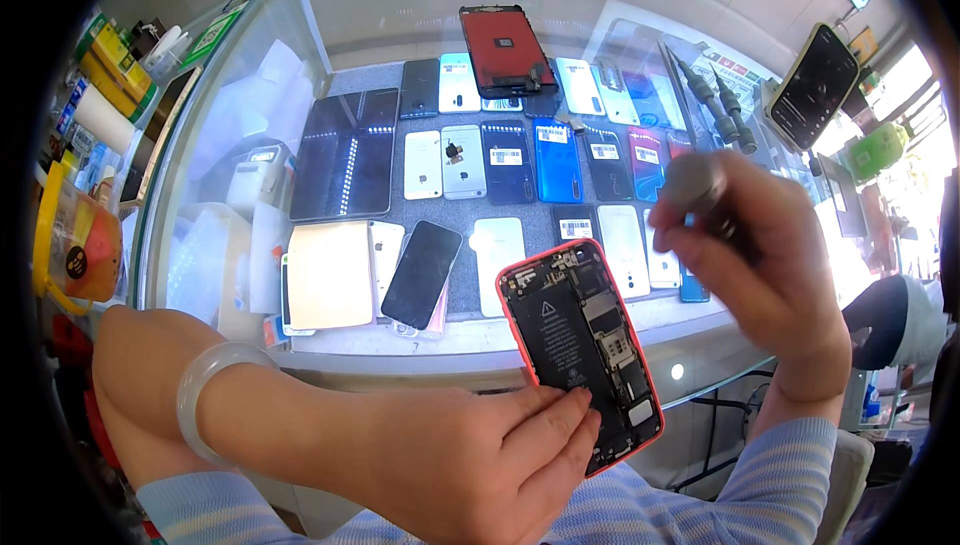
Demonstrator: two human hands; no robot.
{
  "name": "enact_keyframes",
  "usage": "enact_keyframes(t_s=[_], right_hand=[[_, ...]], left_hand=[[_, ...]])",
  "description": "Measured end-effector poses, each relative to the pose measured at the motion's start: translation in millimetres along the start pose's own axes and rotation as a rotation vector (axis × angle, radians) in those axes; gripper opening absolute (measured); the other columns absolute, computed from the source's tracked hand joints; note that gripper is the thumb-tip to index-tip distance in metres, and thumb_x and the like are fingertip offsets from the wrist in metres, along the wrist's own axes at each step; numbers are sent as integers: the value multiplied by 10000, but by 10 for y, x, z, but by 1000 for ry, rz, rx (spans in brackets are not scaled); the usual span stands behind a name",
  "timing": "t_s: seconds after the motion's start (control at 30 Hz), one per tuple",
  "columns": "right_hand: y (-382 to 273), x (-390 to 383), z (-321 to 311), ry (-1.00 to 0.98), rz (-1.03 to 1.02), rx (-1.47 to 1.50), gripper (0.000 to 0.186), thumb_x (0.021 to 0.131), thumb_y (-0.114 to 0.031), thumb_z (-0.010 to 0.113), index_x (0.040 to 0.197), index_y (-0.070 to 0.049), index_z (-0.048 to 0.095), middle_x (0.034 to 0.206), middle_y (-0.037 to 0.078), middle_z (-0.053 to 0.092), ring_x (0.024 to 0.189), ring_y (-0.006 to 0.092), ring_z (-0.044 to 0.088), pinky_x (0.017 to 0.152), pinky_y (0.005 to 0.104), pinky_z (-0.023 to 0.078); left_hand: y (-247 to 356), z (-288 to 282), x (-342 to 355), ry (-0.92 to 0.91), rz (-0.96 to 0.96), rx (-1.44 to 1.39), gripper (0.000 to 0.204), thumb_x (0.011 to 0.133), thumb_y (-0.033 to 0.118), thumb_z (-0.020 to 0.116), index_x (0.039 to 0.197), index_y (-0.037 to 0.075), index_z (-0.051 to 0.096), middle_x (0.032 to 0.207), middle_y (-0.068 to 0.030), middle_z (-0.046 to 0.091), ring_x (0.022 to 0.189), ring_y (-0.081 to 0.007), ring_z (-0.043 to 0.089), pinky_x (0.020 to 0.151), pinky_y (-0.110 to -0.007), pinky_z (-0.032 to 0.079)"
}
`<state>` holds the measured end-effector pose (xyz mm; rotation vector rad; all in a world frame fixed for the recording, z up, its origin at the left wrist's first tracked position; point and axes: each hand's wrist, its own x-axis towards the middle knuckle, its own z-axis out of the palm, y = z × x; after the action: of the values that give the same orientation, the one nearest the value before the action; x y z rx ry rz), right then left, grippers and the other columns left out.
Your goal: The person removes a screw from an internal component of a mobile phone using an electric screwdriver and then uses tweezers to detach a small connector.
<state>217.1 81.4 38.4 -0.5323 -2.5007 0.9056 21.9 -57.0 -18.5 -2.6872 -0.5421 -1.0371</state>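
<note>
An opened phone [566,330] with a red frame is tilted in my left hand [500,450], whose fingers lie over its lower left part. Its black battery and metal-covered circuit board face up. Raised to the right of it, my right hand [775,270] is closed round a grey, round-ended screwdriver [695,182], blurred, with its tip hidden from view. It resembles the grey screwdrivers [728,105] lying on the glass counter. A detached phone screen [508,43] with a red backing rests at the counter's far side.
Beneath the counter glass [440,343] lie several phones and a large dark tablet [345,160]. A black-screened phone [423,275] is left of the opened one. A lit phone [815,85] stands at the right. A yellow-rimmed tub [85,245] and bottles crowd the left.
</note>
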Motion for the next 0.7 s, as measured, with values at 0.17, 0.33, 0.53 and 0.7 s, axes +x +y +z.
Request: enact_keyframes(t_s=[0.17, 0.33, 0.53, 0.7], right_hand=[[17, 29, 15, -23, 38, -15, 119, 816, -6, 640, 934, 1, 657, 807, 43, 646, 648, 89, 569, 570, 215, 418], [-17, 65, -174, 74, 256, -17, 227, 918, -74, 592, 1119, 28, 607, 906, 72, 646, 780, 110, 600, 690, 242, 467], [331, 177, -404, 146, 128, -295, 218, 960, -66, 562, 1156, 14, 618, 970, 51, 635, 866, 100, 593, 771, 227, 462], [733, 276, -788, 253, 56, -259, 320, 975, -99, 563, 1295, -90, 561, 914, 38, 623, 773, 91, 583, 712, 215, 476]], left_hand=[[5, 162, -94, 118, -13, 40, 201, 612, 84, 659, 713, -87, 687, 846, -198, 693, 811, -309, 684, 706, -375, 614], [56, 164, -69, 135, -78, -8, 147, 631, 85, 649, 671, -54, 674, 837, -182, 695, 805, -299, 689, 702, -367, 615], [10, 52, -11, 95, -142, -124, 123, 668, 100, 645, 644, -20, 657, 828, -155, 694, 794, -268, 688, 694, -341, 606], [-53, 19, -10, 62, -134, -154, 155, 752, 120, 634, 701, -23, 665, 852, -149, 692, 821, -261, 685, 697, -316, 597]])
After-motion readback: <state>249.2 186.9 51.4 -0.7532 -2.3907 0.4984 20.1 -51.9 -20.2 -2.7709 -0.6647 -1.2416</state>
